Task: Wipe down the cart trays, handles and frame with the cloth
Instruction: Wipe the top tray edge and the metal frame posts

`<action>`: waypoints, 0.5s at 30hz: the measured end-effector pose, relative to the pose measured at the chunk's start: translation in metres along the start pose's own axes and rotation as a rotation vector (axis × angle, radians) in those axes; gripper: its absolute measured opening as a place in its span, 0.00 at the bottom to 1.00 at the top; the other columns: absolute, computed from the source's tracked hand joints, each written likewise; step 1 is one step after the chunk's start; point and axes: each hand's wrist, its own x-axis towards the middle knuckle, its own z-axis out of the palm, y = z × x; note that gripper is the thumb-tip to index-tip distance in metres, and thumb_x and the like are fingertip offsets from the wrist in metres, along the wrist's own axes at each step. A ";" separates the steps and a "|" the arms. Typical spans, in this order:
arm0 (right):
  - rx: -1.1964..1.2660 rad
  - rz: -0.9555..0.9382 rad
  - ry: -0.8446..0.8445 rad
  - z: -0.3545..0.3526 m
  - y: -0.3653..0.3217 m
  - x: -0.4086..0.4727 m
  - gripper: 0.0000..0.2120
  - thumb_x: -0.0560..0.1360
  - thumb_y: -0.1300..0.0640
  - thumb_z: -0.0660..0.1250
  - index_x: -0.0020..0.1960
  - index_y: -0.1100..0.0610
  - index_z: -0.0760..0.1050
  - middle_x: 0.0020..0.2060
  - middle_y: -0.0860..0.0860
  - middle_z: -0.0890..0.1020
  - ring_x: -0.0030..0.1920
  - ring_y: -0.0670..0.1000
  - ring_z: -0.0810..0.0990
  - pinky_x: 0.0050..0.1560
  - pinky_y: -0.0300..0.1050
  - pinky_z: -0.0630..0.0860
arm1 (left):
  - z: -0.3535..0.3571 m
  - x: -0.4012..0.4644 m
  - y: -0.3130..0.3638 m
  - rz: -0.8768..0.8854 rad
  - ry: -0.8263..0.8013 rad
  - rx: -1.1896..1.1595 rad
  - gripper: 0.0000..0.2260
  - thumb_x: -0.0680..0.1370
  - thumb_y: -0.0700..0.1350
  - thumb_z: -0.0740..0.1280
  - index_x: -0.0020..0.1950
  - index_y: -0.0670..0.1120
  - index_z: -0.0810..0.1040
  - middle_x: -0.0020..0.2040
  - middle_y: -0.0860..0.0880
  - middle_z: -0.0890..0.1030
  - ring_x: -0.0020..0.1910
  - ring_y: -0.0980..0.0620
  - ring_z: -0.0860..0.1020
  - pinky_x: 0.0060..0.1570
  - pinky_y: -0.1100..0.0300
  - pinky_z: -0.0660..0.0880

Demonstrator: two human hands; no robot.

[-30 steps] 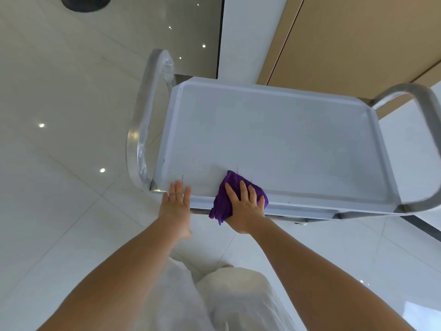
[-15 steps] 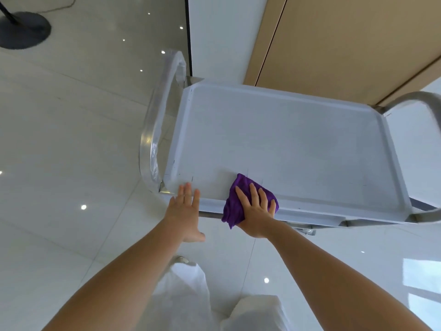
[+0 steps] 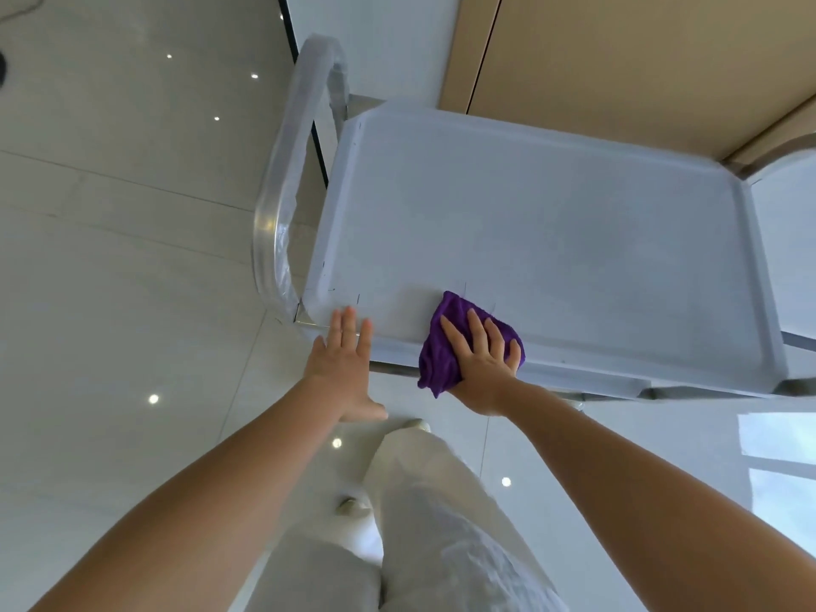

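Observation:
The cart's pale grey top tray (image 3: 552, 223) fills the middle of the head view. A purple cloth (image 3: 446, 342) lies over the tray's near rim, and my right hand (image 3: 483, 360) presses flat on it with fingers spread. My left hand (image 3: 344, 360) is flat and empty, its fingertips touching the near rim close to the left corner. A shiny metal handle (image 3: 282, 205) wrapped in clear film arches at the cart's left end. Part of the right handle (image 3: 795, 156) shows at the frame edge. Lower trays are hidden under the top one.
Glossy white floor tiles (image 3: 110, 258) surround the cart. A tan wooden wall panel (image 3: 640, 59) and a white wall strip (image 3: 388, 46) stand behind it. My light trousers (image 3: 432, 523) and a shoe (image 3: 351, 505) are below my arms.
My view has shifted, so the cart sits further right and lower in frame. Both hands stay on the near rim, the right one still pressing the cloth in about the same spot.

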 end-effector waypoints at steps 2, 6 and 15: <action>0.006 0.001 -0.005 -0.007 0.001 0.010 0.42 0.75 0.37 0.61 0.74 0.40 0.32 0.75 0.52 0.35 0.75 0.59 0.37 0.70 0.66 0.40 | -0.008 0.010 -0.006 0.010 0.006 -0.004 0.55 0.69 0.67 0.65 0.73 0.41 0.29 0.72 0.38 0.28 0.72 0.39 0.30 0.72 0.45 0.46; 0.008 -0.001 -0.015 -0.022 -0.002 0.029 0.42 0.75 0.37 0.60 0.74 0.41 0.32 0.75 0.52 0.35 0.75 0.59 0.36 0.70 0.66 0.40 | -0.025 0.028 -0.017 0.017 0.013 0.014 0.54 0.69 0.66 0.65 0.73 0.41 0.29 0.72 0.38 0.28 0.72 0.39 0.30 0.72 0.45 0.47; -0.014 -0.008 -0.008 -0.040 -0.009 0.052 0.42 0.75 0.37 0.60 0.74 0.41 0.32 0.75 0.52 0.35 0.75 0.59 0.37 0.70 0.66 0.40 | -0.048 0.051 -0.034 0.025 0.003 0.019 0.55 0.69 0.67 0.64 0.72 0.40 0.28 0.71 0.37 0.27 0.71 0.38 0.30 0.72 0.45 0.47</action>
